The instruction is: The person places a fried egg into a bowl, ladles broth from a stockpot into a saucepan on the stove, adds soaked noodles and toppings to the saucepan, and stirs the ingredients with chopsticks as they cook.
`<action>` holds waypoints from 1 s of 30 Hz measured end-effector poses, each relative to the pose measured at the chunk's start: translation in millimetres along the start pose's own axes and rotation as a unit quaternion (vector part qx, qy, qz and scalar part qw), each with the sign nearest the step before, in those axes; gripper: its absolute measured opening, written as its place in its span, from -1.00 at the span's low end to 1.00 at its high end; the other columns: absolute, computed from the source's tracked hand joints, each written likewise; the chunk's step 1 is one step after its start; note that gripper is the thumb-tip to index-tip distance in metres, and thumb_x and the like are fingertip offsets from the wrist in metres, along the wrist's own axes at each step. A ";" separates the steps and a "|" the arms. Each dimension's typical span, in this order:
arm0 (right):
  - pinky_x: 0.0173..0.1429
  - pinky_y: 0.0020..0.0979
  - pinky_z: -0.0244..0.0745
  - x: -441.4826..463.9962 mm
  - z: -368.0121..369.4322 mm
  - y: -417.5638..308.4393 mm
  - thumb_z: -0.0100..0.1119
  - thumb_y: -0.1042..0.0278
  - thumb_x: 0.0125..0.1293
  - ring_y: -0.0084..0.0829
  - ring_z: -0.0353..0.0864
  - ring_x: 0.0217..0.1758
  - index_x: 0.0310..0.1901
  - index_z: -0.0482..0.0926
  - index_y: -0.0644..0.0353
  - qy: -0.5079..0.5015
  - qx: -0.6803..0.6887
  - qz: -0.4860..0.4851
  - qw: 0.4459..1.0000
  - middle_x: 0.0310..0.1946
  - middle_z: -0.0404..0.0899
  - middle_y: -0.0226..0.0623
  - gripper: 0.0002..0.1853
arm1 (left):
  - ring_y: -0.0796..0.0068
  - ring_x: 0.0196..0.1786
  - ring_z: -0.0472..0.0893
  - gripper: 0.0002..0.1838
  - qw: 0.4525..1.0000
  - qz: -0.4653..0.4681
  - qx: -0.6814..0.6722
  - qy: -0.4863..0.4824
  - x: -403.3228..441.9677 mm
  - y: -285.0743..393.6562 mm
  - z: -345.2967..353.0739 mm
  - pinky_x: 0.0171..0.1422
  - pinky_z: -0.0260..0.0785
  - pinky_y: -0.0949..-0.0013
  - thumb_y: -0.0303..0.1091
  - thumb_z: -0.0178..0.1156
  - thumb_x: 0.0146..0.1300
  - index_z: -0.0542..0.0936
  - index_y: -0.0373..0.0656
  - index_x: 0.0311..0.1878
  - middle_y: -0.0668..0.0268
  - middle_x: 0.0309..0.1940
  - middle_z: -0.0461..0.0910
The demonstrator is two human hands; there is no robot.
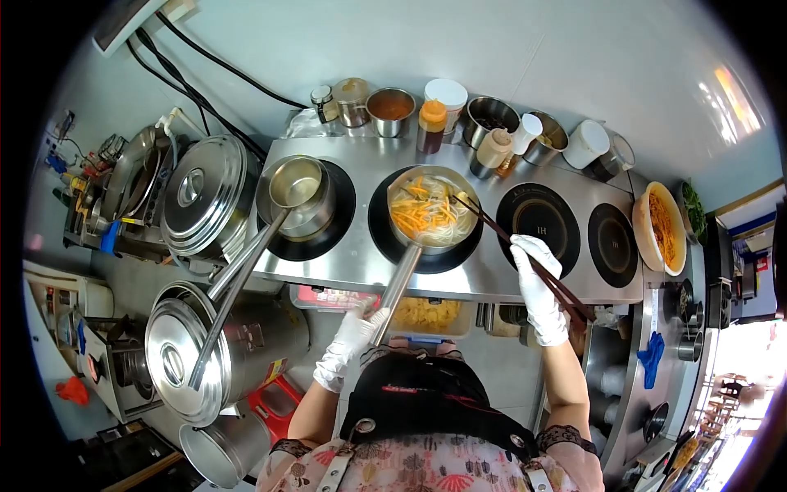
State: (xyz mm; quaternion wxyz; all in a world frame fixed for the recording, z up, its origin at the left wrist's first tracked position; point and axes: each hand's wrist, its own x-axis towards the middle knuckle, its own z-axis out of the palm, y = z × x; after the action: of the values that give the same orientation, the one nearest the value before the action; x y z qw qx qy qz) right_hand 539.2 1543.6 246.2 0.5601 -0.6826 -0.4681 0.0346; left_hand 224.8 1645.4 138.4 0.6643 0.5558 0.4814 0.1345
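My right hand [537, 283], in a white glove, is closed around a pair of long dark chopsticks [512, 238]. Their tips reach into the right side of a steel frying pan [411, 256] on the second hob. Inside the pan lie orange shreds and pale strands [430, 213], perhaps carrot and noodles or sprouts. My left hand [352, 336], gloved too, has its fingers at the lower end of the pan's long handle [398, 291] and appears to grip it; the finger undersides are hidden.
Left of the pan, a ladle [297, 182] rests in a steel pot [310, 217]. Seasoning jars and bottles [432, 123] line the back. Further right are two black hobs [537, 221] and a bowl of orange shreds [648, 246]. Large lidded pots [176, 348] stand at left.
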 end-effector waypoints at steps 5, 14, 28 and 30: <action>0.05 -0.42 0.48 18.6 26.0 4.6 0.24 0.60 0.14 -0.29 0.62 -0.12 -0.22 0.63 0.39 -0.019 0.014 -0.021 0.999 -0.22 0.63 -0.10 -0.85 | 0.60 -0.20 0.50 -0.42 0.997 -0.054 0.009 -0.052 -7.5 28.4 3.1 -0.12 0.38 0.56 -0.21 0.26 0.27 0.40 -0.41 0.22 0.23 -0.15 0.58; 0.03 -0.45 0.48 20.8 29.3 3.3 0.24 0.63 0.12 -0.38 0.61 -0.15 -0.26 0.64 0.33 -0.094 0.065 0.051 0.992 -0.26 0.64 -0.20 -0.87 | 0.65 -0.23 0.48 -0.55 0.998 -0.037 0.001 -0.048 -3.5 14.8 3.5 -0.10 0.35 0.57 -0.23 0.20 0.31 0.49 -0.37 0.14 0.37 -0.23 0.59; -0.03 -0.47 0.49 42.8 20.6 5.3 0.23 0.61 0.11 -0.40 0.62 -0.19 -0.31 0.63 0.33 -0.154 0.054 0.046 0.985 -0.31 0.64 -0.22 -0.91 | 0.66 -0.22 0.51 -0.48 0.997 -0.044 -0.028 -0.056 -3.3 20.5 0.1 -0.11 0.37 0.60 -0.25 0.26 0.26 0.46 -0.42 0.16 0.31 -0.23 0.61; -0.05 -0.43 0.49 48.3 10.7 -12.9 0.24 0.58 0.13 -0.38 0.61 -0.22 -0.35 0.62 0.34 -0.132 0.045 0.045 0.989 -0.33 0.64 -0.21 -0.95 | 0.65 -0.21 0.51 -0.48 0.997 -0.050 -0.032 -0.056 -2.6 19.5 -1.0 -0.10 0.37 0.60 -0.24 0.26 0.26 0.45 -0.43 0.17 0.30 -0.21 0.61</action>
State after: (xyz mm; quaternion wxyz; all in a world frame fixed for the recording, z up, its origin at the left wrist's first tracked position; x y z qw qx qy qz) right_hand 552.4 1583.3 275.6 0.5212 -0.6669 -0.5045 0.1707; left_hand 229.7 1650.9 156.6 0.7139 0.5158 0.4659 0.0848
